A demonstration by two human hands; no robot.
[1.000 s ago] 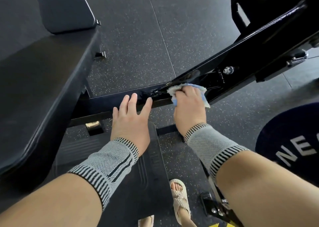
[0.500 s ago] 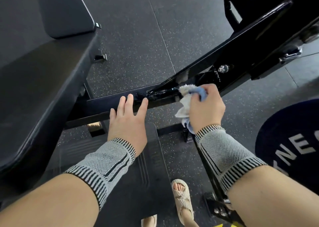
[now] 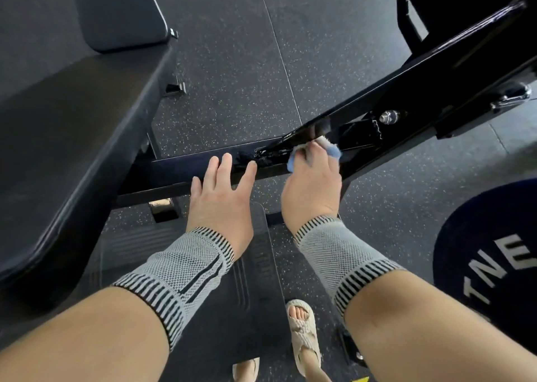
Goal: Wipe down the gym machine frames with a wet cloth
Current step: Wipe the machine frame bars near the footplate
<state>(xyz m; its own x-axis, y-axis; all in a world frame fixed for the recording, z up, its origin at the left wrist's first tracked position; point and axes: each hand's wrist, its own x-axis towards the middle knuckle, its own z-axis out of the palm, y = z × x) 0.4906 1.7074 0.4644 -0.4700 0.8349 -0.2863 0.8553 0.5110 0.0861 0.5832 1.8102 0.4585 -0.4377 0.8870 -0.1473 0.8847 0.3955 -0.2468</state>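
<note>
Wiping stroke at the frame joint: right hand (image 3: 312, 184) grips the cloth (image 3: 331, 150) against the black frame bar (image 3: 406, 91); left hand (image 3: 219, 195), fingers straight, braces nearby. Firm, overlapping passes along the bar should serve best.

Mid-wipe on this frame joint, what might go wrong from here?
1. The right hand presses the cloth right at the joint where the angled frame bar meets the horizontal bar; fingers or cloth may snag on the rough weld or the nearby bolt.
2. The left hand braces on the horizontal bar; on a wet surface it might slip.
</note>
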